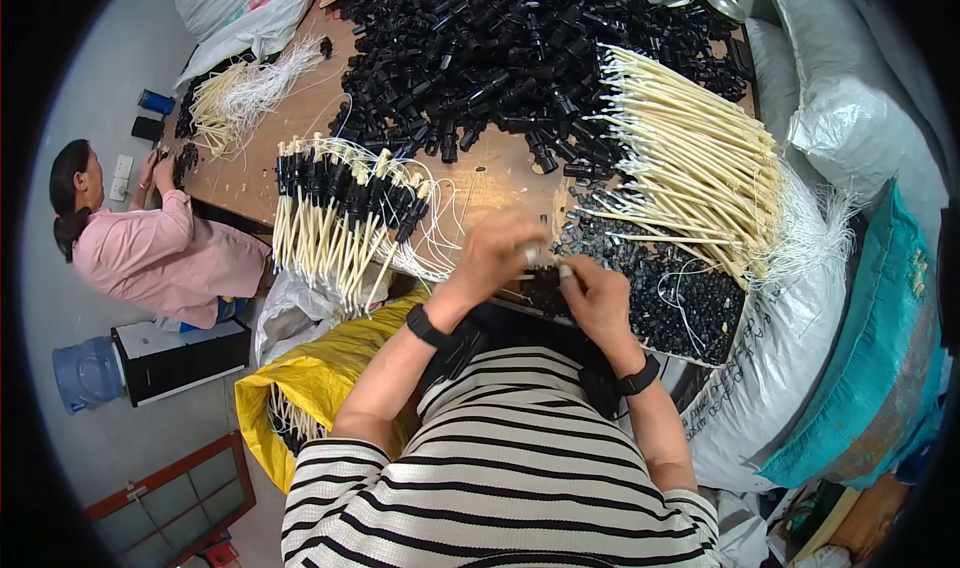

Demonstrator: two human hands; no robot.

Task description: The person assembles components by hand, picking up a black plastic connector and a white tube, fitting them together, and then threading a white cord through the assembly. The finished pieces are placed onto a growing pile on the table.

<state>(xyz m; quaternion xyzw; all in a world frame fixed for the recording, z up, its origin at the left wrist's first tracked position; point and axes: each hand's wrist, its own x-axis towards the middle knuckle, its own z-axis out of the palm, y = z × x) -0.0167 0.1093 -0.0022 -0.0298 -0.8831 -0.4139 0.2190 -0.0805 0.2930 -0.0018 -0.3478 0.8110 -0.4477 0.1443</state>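
Both my hands work close together at the table's near edge. My left hand is blurred, its fingers curled in toward the other hand. My right hand is closed in a pinch, thumb toward the left. Whatever lies between the fingertips is too small and hidden to make out. White coverings show on some fingertips. Right beside my right hand spreads a heap of small black parts. To the left of my left hand lies a row of cream-coloured rods with black sleeves, thin white cords trailing from them.
A large pile of black plastic fittings covers the far table. Bundled cream rods lie at right, more rods at far left. A yellow sack and white and teal sacks stand beside me. Another person in pink works at left.
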